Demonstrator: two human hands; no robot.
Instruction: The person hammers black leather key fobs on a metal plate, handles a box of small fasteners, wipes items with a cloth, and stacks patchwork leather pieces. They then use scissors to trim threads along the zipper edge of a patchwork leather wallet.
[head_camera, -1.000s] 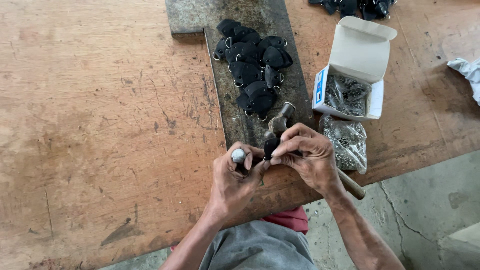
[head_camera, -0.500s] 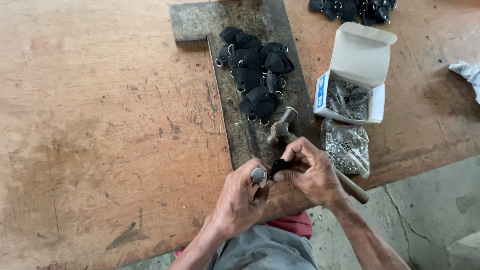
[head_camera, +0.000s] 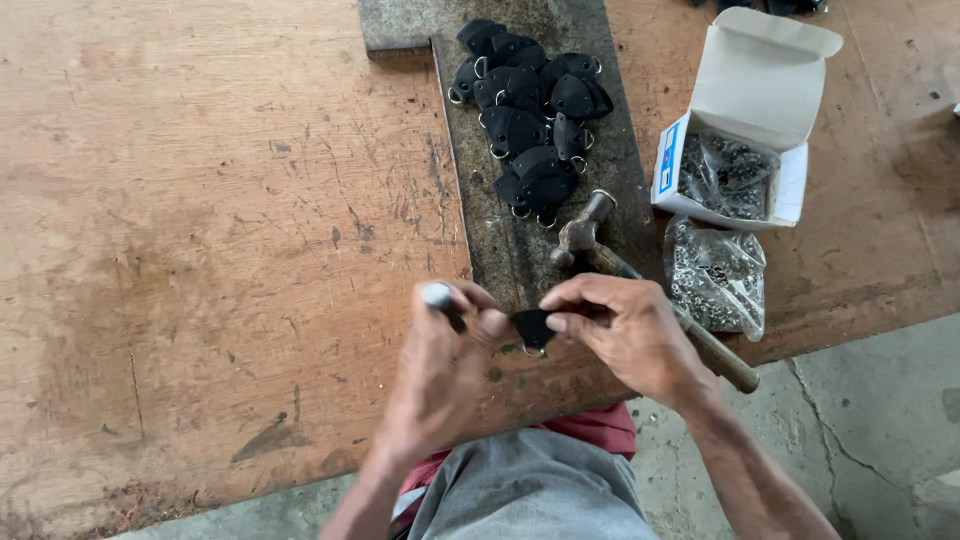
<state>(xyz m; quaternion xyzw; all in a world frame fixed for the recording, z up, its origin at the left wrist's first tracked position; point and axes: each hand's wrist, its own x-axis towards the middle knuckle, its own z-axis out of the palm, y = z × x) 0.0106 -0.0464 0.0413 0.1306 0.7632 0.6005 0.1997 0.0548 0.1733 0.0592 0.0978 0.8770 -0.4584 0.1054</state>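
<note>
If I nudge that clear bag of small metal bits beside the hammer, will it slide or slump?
The clear bag looks limp and lies flat, so it would probably slump and drag. Packed with metal pieces, it is likely heavy for its size. The hammer beside it may block a leftward push.

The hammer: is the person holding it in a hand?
No, the hammer lies on the dark slab, while both hands pinch a small black piece.
</note>
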